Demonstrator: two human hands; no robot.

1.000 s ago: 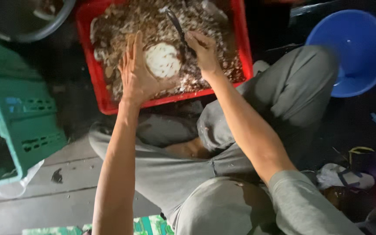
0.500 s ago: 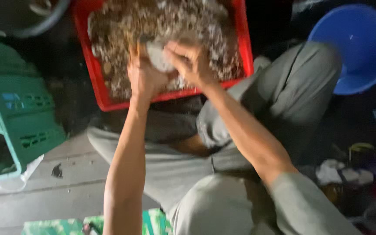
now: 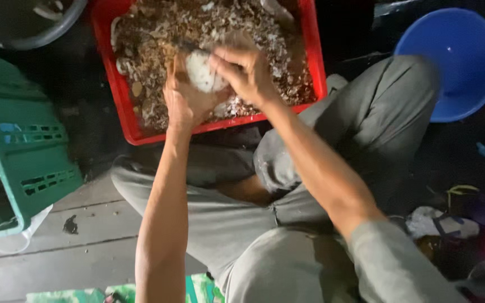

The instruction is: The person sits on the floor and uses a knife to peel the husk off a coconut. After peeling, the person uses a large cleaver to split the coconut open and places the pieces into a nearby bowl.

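At nine o'clock a green slotted plastic crate is seen on the grey wooden plank floor, with the rim of a dark round basin at eleven o'clock. Towards twelve o'clock a red rectangular plastic tray is set just in front of the grey-trousered knees, and it is filled nearly wall to wall with brown and pale shell fragments.

The left hand is curled around a pale, rounded shell-like lump, which is held just above the near part of the tray. The right hand is closed over the lump from the other side, fingers bent tight on it; whether a tool is gripped there cannot be told.

The lump in hand is judged to be partway worked: it is not yet broken apart. A few whole pieces are left among the fragments near the tray's left wall, so more is judged to remain.

At two o'clock a blue round plastic bowl is seen.
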